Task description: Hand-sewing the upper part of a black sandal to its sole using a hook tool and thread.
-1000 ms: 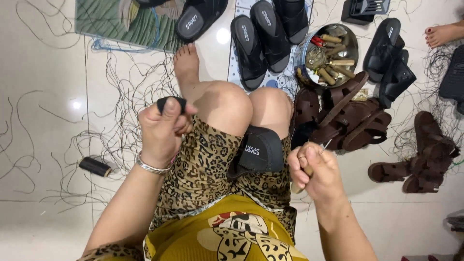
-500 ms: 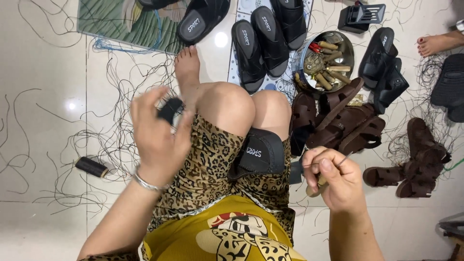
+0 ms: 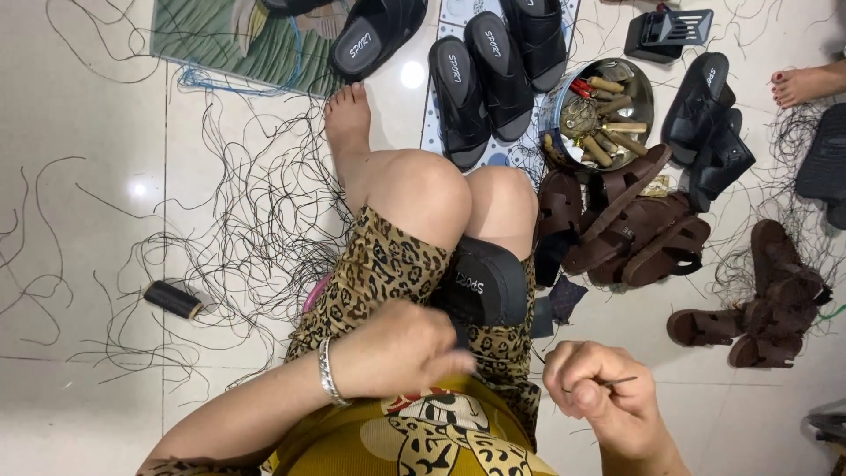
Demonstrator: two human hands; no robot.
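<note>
The left hand [image 3: 401, 348] rests clenched just beside the black sandal strap [image 3: 483, 284] lying on the lap, while the right hand [image 3: 599, 392] pinches a thin needle [image 3: 617, 383], with brown sandals [image 3: 634, 229] on the floor nearby

Left hand [image 3: 401, 348]: knuckles up, fingers curled and pointing right, low over the lap; bracelet at the wrist.
Right hand [image 3: 595, 383]: loosely fisted, thumb pressed to forefinger in a pinch.
Forearms: both angle in from the bottom edge.
</note>
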